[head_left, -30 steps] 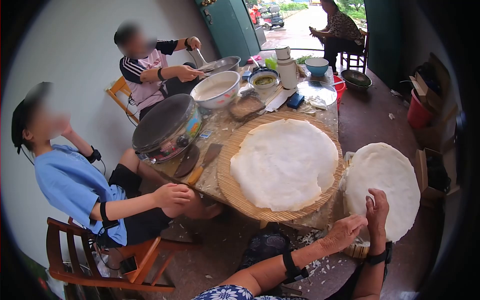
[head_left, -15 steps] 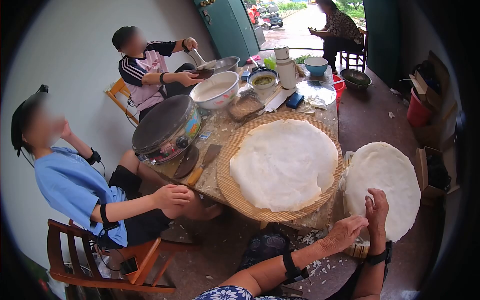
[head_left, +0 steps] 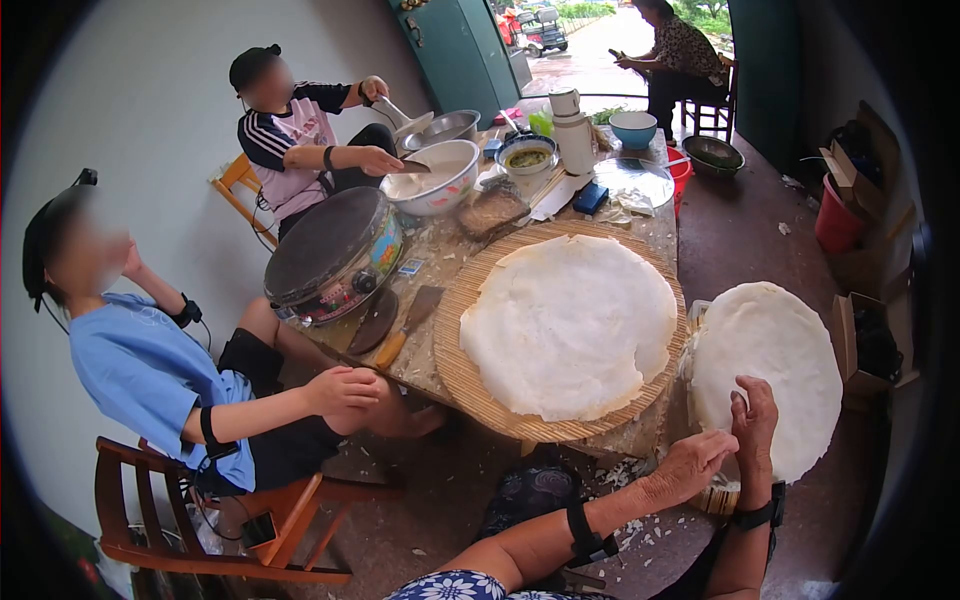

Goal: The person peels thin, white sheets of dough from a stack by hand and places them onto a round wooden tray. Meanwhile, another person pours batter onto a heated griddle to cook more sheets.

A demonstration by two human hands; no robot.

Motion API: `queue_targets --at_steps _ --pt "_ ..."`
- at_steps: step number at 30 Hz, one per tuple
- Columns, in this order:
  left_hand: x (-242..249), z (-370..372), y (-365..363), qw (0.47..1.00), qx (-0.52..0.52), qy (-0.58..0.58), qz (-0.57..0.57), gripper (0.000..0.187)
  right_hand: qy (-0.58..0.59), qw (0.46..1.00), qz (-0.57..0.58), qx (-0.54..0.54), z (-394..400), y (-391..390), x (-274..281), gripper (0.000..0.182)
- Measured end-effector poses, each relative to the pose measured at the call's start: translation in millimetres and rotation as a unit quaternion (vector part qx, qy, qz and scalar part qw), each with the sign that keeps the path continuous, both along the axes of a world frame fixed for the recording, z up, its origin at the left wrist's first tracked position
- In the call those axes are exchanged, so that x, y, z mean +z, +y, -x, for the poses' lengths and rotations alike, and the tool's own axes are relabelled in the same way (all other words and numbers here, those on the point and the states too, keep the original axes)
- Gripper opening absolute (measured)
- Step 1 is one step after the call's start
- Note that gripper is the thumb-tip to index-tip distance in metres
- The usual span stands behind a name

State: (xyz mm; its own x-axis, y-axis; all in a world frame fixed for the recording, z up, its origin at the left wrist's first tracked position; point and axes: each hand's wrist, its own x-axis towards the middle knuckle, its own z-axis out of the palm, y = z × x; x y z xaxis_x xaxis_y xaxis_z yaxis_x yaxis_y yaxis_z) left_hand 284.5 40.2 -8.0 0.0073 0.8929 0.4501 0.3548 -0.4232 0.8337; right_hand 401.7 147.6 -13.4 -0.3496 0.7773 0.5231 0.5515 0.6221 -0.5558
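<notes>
Both my hands are close together over the near edge of the right-hand stack of thin round white sheets [head_left: 770, 350]. My left hand [head_left: 697, 465] has its fingers drawn together, and their tips meet my right hand. My right hand [head_left: 756, 415] is raised with curled fingers and thumb, in front of the stack. Whatever may be between the fingers is hidden or too small to make out. To the left, another large round white sheet [head_left: 570, 325] with ragged edges lies on a round ribbed mat [head_left: 455, 370] on the table.
A round griddle [head_left: 330, 245], a wooden-handled knife [head_left: 405, 335], a floral bowl of pale batter [head_left: 450, 195] and a thermos [head_left: 572, 140] stand on the table. Two people [head_left: 150, 360] [head_left: 300, 140] sit at the left. White scraps [head_left: 640, 530] litter the floor.
The co-worker at the far left has moved a brown scraper over the floral bowl and shifted the ladle slightly away. My hands have hardly moved.
</notes>
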Motion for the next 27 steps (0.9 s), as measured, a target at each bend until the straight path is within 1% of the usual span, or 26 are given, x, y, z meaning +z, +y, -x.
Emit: queue_targets --at_steps 27 --pt "-2.2 -4.7 0.4 1.000 0.004 -0.012 0.011 0.012 -0.009 1.000 -0.002 -0.001 -1.2 -2.6 0.6 0.028"
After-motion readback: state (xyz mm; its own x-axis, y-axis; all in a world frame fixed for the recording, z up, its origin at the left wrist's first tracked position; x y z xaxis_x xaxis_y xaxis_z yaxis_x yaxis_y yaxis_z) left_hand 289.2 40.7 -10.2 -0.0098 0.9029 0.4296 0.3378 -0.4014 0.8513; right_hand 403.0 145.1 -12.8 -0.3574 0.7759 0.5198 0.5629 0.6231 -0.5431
